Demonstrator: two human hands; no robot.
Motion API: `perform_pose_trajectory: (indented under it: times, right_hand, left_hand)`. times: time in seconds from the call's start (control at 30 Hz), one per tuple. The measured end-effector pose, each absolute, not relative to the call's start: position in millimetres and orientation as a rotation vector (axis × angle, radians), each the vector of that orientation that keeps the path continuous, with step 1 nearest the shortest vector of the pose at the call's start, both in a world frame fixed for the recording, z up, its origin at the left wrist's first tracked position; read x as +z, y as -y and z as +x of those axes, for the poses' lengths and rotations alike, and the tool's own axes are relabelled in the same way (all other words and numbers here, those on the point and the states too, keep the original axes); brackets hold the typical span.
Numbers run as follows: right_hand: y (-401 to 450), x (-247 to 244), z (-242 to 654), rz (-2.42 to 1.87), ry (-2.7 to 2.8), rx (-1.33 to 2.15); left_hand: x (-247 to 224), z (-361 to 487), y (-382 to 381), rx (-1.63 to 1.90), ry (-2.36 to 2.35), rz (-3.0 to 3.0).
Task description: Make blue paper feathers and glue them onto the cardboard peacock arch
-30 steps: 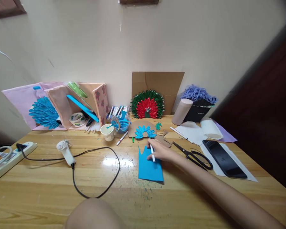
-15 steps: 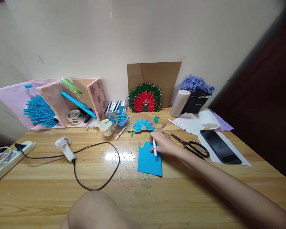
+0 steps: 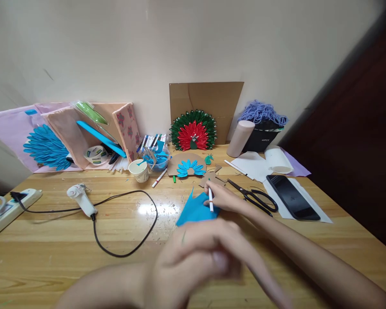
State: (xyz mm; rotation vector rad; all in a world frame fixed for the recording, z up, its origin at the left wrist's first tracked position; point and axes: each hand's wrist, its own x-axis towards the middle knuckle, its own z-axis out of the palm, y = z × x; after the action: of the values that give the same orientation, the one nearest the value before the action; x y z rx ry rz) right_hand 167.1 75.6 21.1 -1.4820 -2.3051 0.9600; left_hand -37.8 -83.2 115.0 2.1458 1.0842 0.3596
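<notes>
My right hand is closed round a white marker, which stands nearly upright over a blue sheet. My left hand, blurred, is in the near foreground with its fingers apart and nothing seen in it; it covers the sheet's near edge. A brown cardboard cutout lies just beyond my right hand. Farther back, blue petals fan out on a rounded cardboard piece.
Black scissors and a phone lie at the right. A paper cup and a bowl of blue scraps stand behind. A white glue gun with a looping black cable lies left.
My left hand has come into view in the foreground. The blue sheet has turned and now lies at a slant. My right hand still holds the marker, and the camera view has shifted slightly.
</notes>
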Motion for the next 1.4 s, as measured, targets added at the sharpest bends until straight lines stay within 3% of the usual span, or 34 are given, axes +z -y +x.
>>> perform_pose_trajectory:
  times: [0.1,0.2,0.33,0.53,0.67,0.83,1.1,1.4]
  right_hand:
    - [-70,25,178,-1.387,2.208,1.015]
    - [-60,28,188,-1.245,1.93,1.211]
    - [-39,23,186,-1.199,1.508,1.431]
    - [-7,11,160,-1.164,1.201,1.391]
    - [1,1,149,-1.176,1.159,1.458]
    - [15,-8,157,-1.204,1.295,1.535]
    - [7,8,196,-1.381,1.683,1.058]
    - [-22,-2,190,-1.076,1.606,1.225]
  left_hand:
    - [100,-33,47,0.362,-1.016,1.831]
    - [64,-47,29,0.346,-1.251,1.694]
    - [29,-70,5,0.469,-1.731,1.923]
    - [10,-64,-26,0.553,-2.022,2.349]
    - [14,-49,-17,0.716,-1.651,2.502]
    - [17,-30,-18,0.446,-1.088,2.572]
    - [3,-15,-24,0.318,-1.03,2.567]
    - [4,-29,-30,0.286,-0.911,2.582]
